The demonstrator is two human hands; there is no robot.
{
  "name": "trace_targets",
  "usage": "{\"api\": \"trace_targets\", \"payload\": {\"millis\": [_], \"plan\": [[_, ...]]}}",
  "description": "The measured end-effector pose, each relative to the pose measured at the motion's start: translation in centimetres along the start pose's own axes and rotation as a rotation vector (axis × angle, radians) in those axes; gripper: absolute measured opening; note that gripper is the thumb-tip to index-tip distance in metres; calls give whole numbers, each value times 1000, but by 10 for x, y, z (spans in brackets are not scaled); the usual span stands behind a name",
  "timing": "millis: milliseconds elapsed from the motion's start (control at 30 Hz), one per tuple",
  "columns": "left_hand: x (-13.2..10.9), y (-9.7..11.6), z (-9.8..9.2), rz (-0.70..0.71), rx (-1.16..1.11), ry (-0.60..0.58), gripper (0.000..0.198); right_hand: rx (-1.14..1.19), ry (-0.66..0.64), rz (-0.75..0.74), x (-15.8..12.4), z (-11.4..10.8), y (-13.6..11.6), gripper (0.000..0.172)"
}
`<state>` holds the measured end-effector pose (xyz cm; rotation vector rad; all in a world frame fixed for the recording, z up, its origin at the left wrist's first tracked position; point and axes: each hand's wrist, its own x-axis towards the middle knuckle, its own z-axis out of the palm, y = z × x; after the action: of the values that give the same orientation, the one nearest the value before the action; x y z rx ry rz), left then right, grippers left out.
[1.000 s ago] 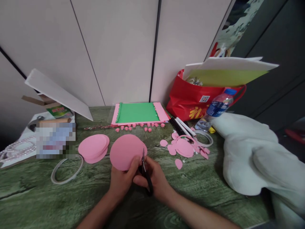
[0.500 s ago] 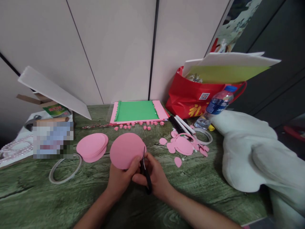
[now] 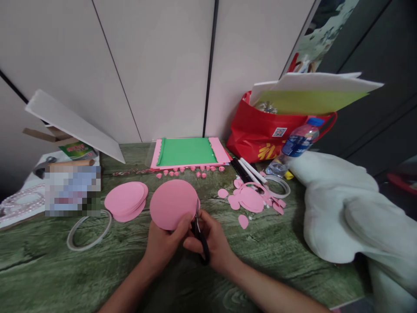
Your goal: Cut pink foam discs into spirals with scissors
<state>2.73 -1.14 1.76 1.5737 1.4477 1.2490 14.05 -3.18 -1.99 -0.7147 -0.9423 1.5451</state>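
Observation:
A pink paper circle is pinched along its lower right edge by my left hand, thumb on top and fingers beneath. My right hand is closed round black-handled scissors. Their blades lie against the circle's right edge, pointing away from me. To the left rests a stack of pink paper circles. Several small pink cutouts and scraps are heaped to the right, with a single petal-shaped piece nearer to me.
Behind the hands, green and pink paper sheets lie before a row of small pink rolled flowers. Tape rolls sit left and right. A red bag, a bottle and a white plush stand at the right.
The circle has shifted very slightly up, away from me. The scissors' handles have moved a little to the right, and both hands keep their hold.

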Motion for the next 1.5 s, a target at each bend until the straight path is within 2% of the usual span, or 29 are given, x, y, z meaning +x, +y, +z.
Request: {"api": "trace_targets", "payload": {"millis": [200,400,667,767,933,1133,1500], "plan": [[0,-1,-1,-3,7,-45,24,14,-13,-7,0,0,-1,48],[-1,-2,-1,-14,-16,-31,26,-51,15,15,-1,2,-5,47],[0,-2,0,-21,-18,-46,42,-38,-9,32,-2,3,-2,46],[0,1,0,-28,1,-32,39,-56,-15,42,-3,2,1,46],[1,3,1,-34,22,17,21,-24,-1,36,-1,1,0,51],[4,3,0,-54,-17,-9,20,-21,0,29,2,0,-4,55],[3,0,-2,-44,5,-23,23,-33,-14,7,1,-3,1,52]]}}
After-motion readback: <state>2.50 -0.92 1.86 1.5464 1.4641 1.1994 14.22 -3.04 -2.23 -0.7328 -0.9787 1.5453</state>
